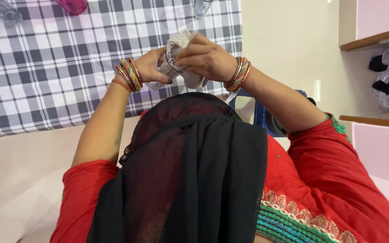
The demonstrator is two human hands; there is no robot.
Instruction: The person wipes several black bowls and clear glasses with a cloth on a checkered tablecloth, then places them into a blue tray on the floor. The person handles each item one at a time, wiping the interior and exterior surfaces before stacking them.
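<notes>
Black-and-white checked tablecloth (59, 67); red tunic sleeves (329, 157) with green and gold embroidered trim; sheer black scarf (190, 171); multicoloured bangles (129, 74); pale grey-white knitted cloth (176, 45); pink plastic cup (72, 5).

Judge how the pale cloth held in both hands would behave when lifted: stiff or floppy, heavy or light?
The pale cloth looks floppy: it bunches and folds between the left hand and right hand. It is probably light, since fingers alone pinch it up. It seems wrapped around something clear, possibly glass, so that may be fragile.
</notes>
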